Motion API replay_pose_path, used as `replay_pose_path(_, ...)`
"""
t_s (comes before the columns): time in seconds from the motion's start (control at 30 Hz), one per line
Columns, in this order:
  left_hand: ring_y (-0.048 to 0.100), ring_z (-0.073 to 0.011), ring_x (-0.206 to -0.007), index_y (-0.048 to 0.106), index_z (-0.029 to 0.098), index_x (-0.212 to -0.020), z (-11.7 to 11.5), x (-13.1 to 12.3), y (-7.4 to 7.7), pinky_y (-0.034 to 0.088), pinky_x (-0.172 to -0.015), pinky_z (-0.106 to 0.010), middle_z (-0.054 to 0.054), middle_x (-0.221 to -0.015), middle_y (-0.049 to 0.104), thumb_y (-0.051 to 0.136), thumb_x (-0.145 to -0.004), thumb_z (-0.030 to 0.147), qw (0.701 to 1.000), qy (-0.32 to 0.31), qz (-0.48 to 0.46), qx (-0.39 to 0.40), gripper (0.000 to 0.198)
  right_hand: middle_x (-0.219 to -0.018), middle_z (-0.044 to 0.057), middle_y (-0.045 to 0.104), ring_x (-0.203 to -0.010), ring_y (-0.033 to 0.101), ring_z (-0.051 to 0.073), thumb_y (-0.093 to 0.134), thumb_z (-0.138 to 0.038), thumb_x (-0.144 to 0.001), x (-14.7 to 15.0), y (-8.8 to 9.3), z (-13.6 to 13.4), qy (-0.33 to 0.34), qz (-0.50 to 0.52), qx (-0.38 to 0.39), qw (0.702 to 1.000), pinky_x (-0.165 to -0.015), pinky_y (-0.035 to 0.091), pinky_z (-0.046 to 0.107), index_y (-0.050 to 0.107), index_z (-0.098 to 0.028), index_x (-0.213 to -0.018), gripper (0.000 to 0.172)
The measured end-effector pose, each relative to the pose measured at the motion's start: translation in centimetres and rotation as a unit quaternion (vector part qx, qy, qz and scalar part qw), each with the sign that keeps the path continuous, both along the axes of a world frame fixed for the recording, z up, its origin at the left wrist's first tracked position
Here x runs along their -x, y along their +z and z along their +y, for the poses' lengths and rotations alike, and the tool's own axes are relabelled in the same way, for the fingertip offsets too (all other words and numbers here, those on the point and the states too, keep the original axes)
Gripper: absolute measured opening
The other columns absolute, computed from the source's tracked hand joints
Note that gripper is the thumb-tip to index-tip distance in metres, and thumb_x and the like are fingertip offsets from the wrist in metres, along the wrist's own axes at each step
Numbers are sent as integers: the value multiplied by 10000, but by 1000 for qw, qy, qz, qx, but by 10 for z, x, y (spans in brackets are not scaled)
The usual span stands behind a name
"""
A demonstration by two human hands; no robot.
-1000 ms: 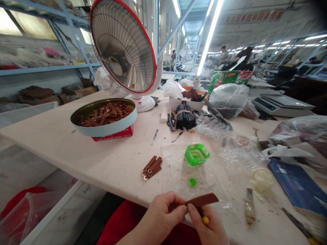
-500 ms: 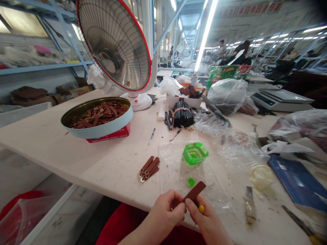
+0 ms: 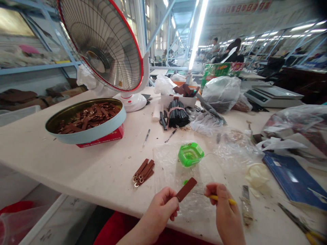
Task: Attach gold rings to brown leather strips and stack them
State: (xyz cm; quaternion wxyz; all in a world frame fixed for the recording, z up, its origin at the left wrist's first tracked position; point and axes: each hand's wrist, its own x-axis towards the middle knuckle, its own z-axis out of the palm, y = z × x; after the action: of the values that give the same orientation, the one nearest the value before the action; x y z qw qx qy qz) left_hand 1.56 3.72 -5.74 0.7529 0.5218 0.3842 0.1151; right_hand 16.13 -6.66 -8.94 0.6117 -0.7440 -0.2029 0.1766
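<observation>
My left hand (image 3: 163,207) pinches one end of a brown leather strap (image 3: 187,189), whose free end points up and to the right. In my right hand (image 3: 226,207) is a thin yellow-handled tool (image 3: 221,198), its narrow tip pointing left toward the strap without touching it; the kind of tip is too fine to make out. Just behind the strap, a small green cap (image 3: 185,182) is partly hidden. Farther back stands a green plastic tub (image 3: 190,154) on a clear plastic sheet (image 3: 163,160). Left of the sheet lies a small stack of brown straps with metal rings (image 3: 144,172).
A round tin (image 3: 87,134) heaped with ringed brown straps rests on a red box (image 3: 102,139), before a fan (image 3: 102,51). Pens (image 3: 146,136) and a bundle of black strips (image 3: 178,114) lie mid-table. Rightward are a taped blade (image 3: 246,204), blue folder (image 3: 293,180) and yellow-handled scissors (image 3: 297,221).
My right hand has come off the strap and moved right, with the yellow-handled tool in it. My left hand keeps the strap. The whole view has shifted slightly.
</observation>
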Motion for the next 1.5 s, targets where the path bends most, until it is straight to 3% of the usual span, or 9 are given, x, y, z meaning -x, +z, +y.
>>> replay_pose_path(0.1,411,-78,-503,426,173,-652,3,-2,1,331,-495,-205,47,-564,471,479,-685,255,1000,12,3,-9,103,-663,8,573,-616,478,169,396,-568,-850,-4,-10,9,-24,14,-35,999,-582,366,284,579,-186,-764,432)
replay_pose_path(0.4,386,-63,-443,413,179,-623,2,3,-2,309,-458,-190,65,-512,456,504,-698,288,998,61,0,-21,160,-635,-1,580,-605,490,169,457,-543,-838,-7,-30,22,-1,35,-68,997,-559,379,276,589,-184,-766,389)
replay_pose_path(0.57,431,-68,-445,450,165,-644,2,4,-4,320,-451,-191,46,-522,508,553,-666,304,998,62,11,-10,175,-617,-12,552,-527,444,138,445,-493,-863,4,-2,9,-19,96,-145,985,-496,362,255,585,-194,-720,359)
replay_pose_path(0.67,465,-74,-466,483,148,-678,-1,5,0,329,-453,-193,29,-556,540,590,-658,348,1000,27,-2,14,227,-574,-22,521,-499,405,120,467,-471,-862,14,26,1,26,186,-226,956,-461,343,229,583,-203,-644,365)
replay_pose_path(0.77,479,-73,-489,499,139,-706,-5,9,7,340,-476,-195,20,-587,557,612,-665,380,999,9,-27,27,270,-557,-14,517,-491,392,118,488,-480,-847,24,44,-1,41,214,-243,945,-451,340,217,591,-197,-626,374)
replay_pose_path(1.0,459,-70,-475,475,157,-681,-12,16,18,328,-461,-193,32,-574,531,629,-624,438,999,-2,-29,36,325,-578,-21,505,-511,385,124,463,-478,-865,44,47,4,64,217,-240,944,-474,342,224,587,-211,-643,369)
replay_pose_path(1.27,373,-57,-450,430,177,-647,-17,23,16,286,-453,-187,67,-507,447,478,-664,258,999,6,-15,-43,96,-507,-34,479,-450,374,103,568,-583,-752,26,49,-7,25,227,-283,932,-433,342,209,589,-207,-589,411)
replay_pose_path(1.4,330,-57,-445,414,182,-625,-20,26,17,253,-445,-188,78,-477,398,440,-665,218,998,8,-18,-60,60,-573,-21,531,-588,462,155,524,-578,-787,33,45,-18,-3,66,-160,985,-580,390,250,617,-229,-730,366)
replay_pose_path(1.5,352,-59,-448,432,176,-631,-21,26,20,265,-448,-189,70,-487,426,467,-677,227,997,-18,-17,-67,77,-615,-24,544,-621,478,166,525,-542,-800,54,41,-13,95,13,-72,993,-598,374,263,613,-224,-778,331)
